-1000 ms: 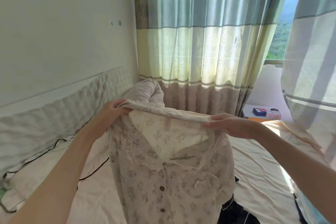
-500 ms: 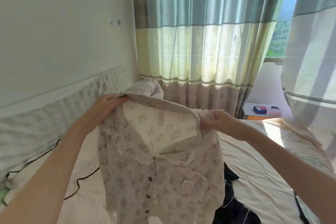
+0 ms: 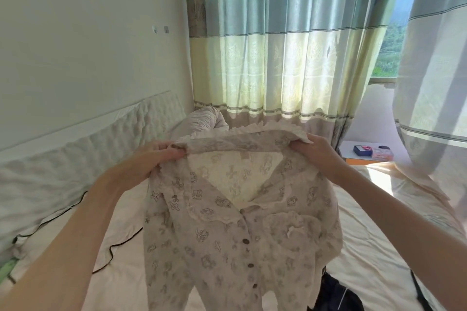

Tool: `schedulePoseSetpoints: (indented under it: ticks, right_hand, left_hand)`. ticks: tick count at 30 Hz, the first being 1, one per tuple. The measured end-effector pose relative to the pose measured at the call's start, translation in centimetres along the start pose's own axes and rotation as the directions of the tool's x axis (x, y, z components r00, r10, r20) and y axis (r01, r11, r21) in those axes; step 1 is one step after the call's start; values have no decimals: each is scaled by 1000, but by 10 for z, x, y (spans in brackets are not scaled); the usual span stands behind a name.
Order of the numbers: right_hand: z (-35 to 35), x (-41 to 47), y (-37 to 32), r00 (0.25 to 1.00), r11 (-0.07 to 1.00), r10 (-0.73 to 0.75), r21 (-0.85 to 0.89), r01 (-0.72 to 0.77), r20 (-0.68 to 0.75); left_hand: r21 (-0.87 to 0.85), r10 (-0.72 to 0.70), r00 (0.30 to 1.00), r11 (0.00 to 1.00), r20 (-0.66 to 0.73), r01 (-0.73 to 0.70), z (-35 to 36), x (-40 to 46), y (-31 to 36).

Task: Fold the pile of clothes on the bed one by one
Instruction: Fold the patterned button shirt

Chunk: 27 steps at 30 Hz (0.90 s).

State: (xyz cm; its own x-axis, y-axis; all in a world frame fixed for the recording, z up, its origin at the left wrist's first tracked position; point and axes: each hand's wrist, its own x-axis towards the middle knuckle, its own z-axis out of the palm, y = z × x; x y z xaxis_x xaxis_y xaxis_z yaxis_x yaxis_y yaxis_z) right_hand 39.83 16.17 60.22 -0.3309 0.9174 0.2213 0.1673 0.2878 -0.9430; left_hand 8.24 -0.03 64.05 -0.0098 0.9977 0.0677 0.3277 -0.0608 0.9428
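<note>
Two hands hold one shirt [image 3: 235, 230] up in the air over the bed [image 3: 374, 255], front facing the camera. The left hand [image 3: 154, 159] has its fingers curled round the left end of the collar band; the right hand [image 3: 316, 153] pinches the right end, fingers bent over the frilled edge. Both forearms reach forward and slightly up, wrists about level, the collar stretched nearly straight between them.

Shirt: thin, pale, printed, buttoned down the front, with a frilled collar. It hangs limp and creased, light shows through the yoke. Judged very light, soft, with no stiffness of its own; it will sag wherever unsupported. The shoulder seams look a better hold than the collar ends, so the body hangs square before laying flat.

A dark garment [image 3: 336, 293] lies on the bed below, partly hidden. Striped curtain [image 3: 278, 45] behind.
</note>
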Motion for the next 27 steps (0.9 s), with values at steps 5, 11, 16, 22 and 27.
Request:
schedulePoseSetpoints:
  ticks: [5,11,16,22,27]
  right_hand:
    - [-8,-16,2,990,954,-4,-297,46,141]
    - [-14,-30,6,828,976,215,-141,-165,518]
    - [-11,-53,6,777,948,270,-18,-317,568]
    - [15,-86,10,963,955,150,-285,-83,225]
    - [31,-117,13,1000,968,6,-252,-4,9]
  left_hand:
    - [161,33,977,987,-211,1,8,0,-16]
    - [355,152,894,935,-421,8,11,-4,-46]
    - [355,176,881,935,-438,-10,0,-20,-66]
    - [552,287,897,832,-337,-58,-17,-39,-74]
    - [591,285,898,806,-336,-35,-7,-64,-88]
